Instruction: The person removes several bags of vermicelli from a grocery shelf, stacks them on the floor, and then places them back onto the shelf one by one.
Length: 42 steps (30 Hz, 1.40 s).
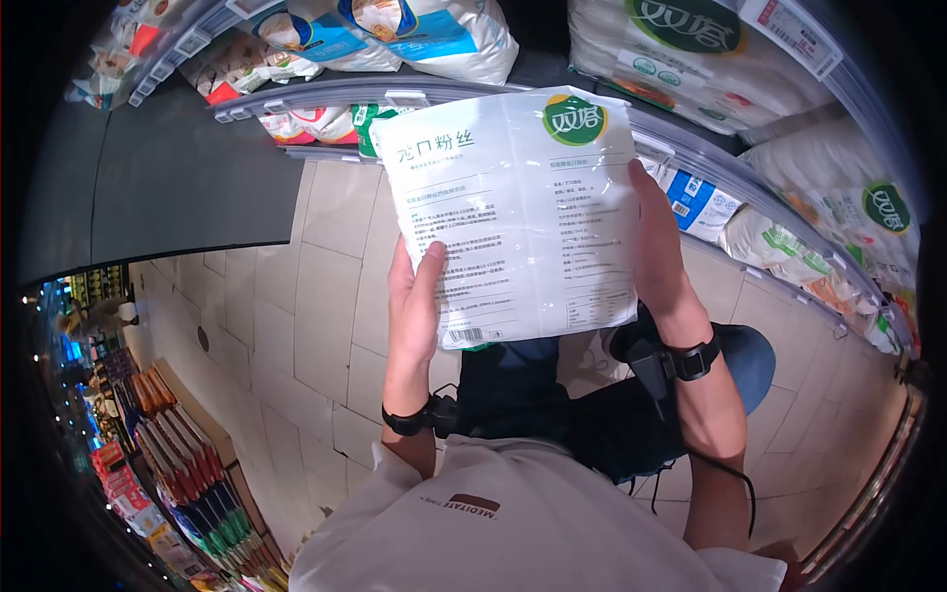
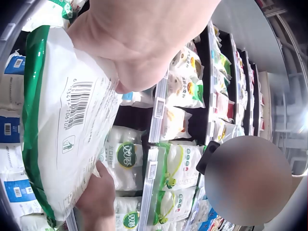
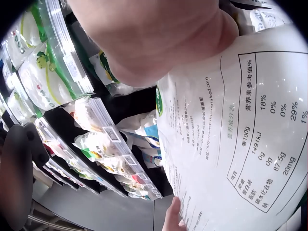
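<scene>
A large white plastic bag of vermicelli [image 1: 528,227] is held up over the lap, its printed back with a green round logo facing the head camera. The left hand [image 1: 416,296] grips its left edge, thumb lying on the print. At the opposite edge the right hand [image 1: 659,242] holds on, with its fingers going behind the bag. In the left wrist view the bag [image 2: 72,120] shows its barcode and a green border. The right wrist view shows the nutrition table on the bag [image 3: 226,139] close up, with left-hand fingertips [image 3: 173,214] at its edge.
Shelves of bagged goods curve around the front, with similar white bags [image 1: 681,69] at upper right and blue-and-white bags [image 1: 434,35] at top. A dark grey panel [image 1: 197,178] stands at left. Stacked packets [image 1: 182,449] lie lower left beyond the tiled floor [image 1: 266,335].
</scene>
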Available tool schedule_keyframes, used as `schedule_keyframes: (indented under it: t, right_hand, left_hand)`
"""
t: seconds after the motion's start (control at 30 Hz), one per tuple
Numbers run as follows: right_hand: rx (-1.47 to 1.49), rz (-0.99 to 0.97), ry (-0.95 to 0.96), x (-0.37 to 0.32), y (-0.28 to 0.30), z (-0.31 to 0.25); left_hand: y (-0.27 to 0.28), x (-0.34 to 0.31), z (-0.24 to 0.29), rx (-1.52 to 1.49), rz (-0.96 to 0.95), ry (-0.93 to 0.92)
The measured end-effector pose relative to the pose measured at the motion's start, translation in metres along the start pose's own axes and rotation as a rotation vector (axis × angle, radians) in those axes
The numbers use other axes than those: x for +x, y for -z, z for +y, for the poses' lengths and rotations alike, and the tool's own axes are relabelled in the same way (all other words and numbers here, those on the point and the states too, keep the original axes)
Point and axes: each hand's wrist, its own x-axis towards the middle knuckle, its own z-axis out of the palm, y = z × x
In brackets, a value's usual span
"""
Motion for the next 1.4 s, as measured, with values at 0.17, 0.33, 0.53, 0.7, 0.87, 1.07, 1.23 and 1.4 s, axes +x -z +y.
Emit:
schedule_keyframes:
  t: [0.17,0.33,0.53,0.7,0.87,1.07,1.23,1.4]
  right_hand:
    - [-0.049,-0.013,0.011,-0.001,0.004,-0.001]
    - [0.066,-0.028,0.013,-0.005,-0.006,-0.012]
    - [0.037,0.017,0.004,-0.005,-0.007,-0.01]
    - [-0.016,0.005,0.012,-0.003,-0.001,-0.008]
    - [0.036,0.006,-0.012,-0.001,-0.003,-0.003]
    - [0.035,0.004,0.003,-0.003,-0.006,-0.007]
    - [-0.206,0.057,-0.012,-0.006,-0.006,-0.01]
    - [0.063,0.022,-0.011,-0.004,-0.002,-0.002]
  left_hand:
    - [-0.001,0.002,-0.003,-0.005,0.016,0.034]
    - [-0.001,0.003,-0.006,-0.026,0.004,0.036]
    - [-0.001,0.003,-0.005,-0.004,0.019,0.047]
    - [0.007,0.006,-0.02,-0.043,0.072,0.044]
    - [0.011,0.006,-0.02,-0.017,0.067,0.025]
    - [0.009,0.005,-0.019,-0.083,0.042,0.077]
    - [0.012,0.005,-0.021,-0.072,0.014,0.072]
    - [0.013,0.005,-0.028,-0.082,0.036,0.038]
